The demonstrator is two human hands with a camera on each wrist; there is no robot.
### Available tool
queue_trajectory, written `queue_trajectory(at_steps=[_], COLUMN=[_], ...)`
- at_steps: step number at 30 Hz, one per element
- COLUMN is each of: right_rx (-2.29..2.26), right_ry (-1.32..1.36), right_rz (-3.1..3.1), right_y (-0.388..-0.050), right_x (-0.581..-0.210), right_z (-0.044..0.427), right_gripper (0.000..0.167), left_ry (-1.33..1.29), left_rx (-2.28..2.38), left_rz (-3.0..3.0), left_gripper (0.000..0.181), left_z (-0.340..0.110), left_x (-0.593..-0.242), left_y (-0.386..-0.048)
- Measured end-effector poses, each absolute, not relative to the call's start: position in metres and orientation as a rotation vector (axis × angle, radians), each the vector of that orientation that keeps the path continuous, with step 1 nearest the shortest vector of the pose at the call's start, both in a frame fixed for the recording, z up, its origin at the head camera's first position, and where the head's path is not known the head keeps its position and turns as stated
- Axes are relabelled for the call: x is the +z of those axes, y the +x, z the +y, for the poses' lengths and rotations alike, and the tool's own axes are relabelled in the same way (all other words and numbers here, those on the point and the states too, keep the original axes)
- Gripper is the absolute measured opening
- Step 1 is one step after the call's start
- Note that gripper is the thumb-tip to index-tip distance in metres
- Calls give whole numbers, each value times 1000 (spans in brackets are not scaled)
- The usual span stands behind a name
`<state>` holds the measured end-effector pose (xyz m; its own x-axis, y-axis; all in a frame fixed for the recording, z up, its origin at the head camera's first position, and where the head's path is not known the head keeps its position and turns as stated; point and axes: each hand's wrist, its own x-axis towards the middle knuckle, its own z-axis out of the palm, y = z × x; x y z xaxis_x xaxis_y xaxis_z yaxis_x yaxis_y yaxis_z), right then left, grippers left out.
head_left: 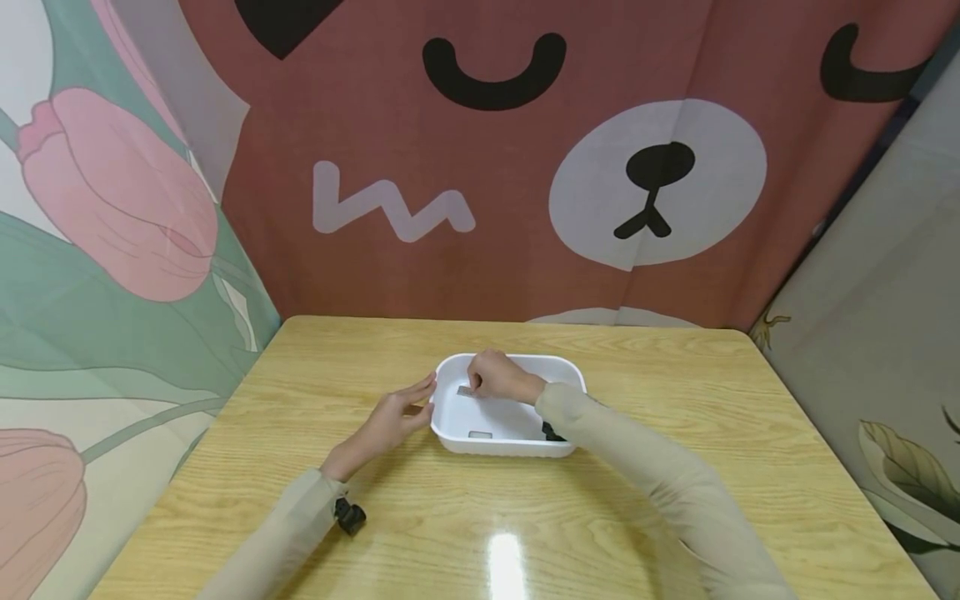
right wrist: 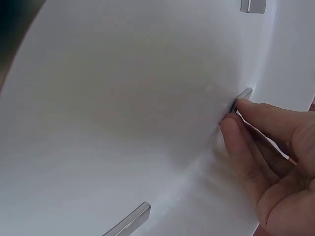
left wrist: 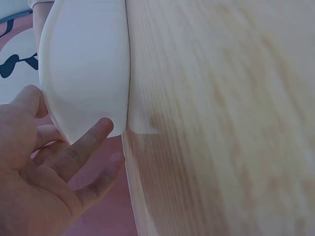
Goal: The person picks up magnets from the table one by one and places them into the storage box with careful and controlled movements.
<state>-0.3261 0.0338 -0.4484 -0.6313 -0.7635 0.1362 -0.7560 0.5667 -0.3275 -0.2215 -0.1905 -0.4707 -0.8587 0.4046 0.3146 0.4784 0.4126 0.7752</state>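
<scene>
A white oblong basin (head_left: 507,447) stands on the table. My right hand (head_left: 501,377) reaches inside it and, in the right wrist view, pinches a small flat metal piece (right wrist: 244,94) between thumb and fingertips, against the foot of the wall. Two similar metal pieces lie apart from it there: one silvery block (right wrist: 254,6) at the top and a longer bar (right wrist: 129,221) below. In the head view a grey piece (head_left: 480,434) lies by the basin's near wall. My left hand (left wrist: 44,172) touches the basin's outer left end with its fingers spread and fairly straight.
The wooden table (head_left: 360,358) extends on all sides of the basin. A black wrist camera (head_left: 349,517) sits on the left sleeve. Behind the table hangs a reddish cloth (head_left: 375,275) with a bear print, with patterned cloths at both sides.
</scene>
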Motion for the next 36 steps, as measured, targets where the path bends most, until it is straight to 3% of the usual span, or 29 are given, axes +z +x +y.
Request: queue_trajectory(at_steps=[13, 18, 36], right_rx=[-579, -595, -607], right_ry=[-1344, -1342, -1332], right_rz=[2745, 2741, 2736], right_y=[-327, -326, -325], right_x=[-449, -448, -439], right_z=[35, 36, 39], right_gripper=[22, 21, 18], left_ry=[-790, -798, -808], left_rx=[-1450, -1457, -1443], left_rz=[-2593, -2592, -2578], left_gripper=[42, 44, 44], left_z=[-184, -190, -190], left_x=[-455, -470, -468], left_y=[-210, -219, -221])
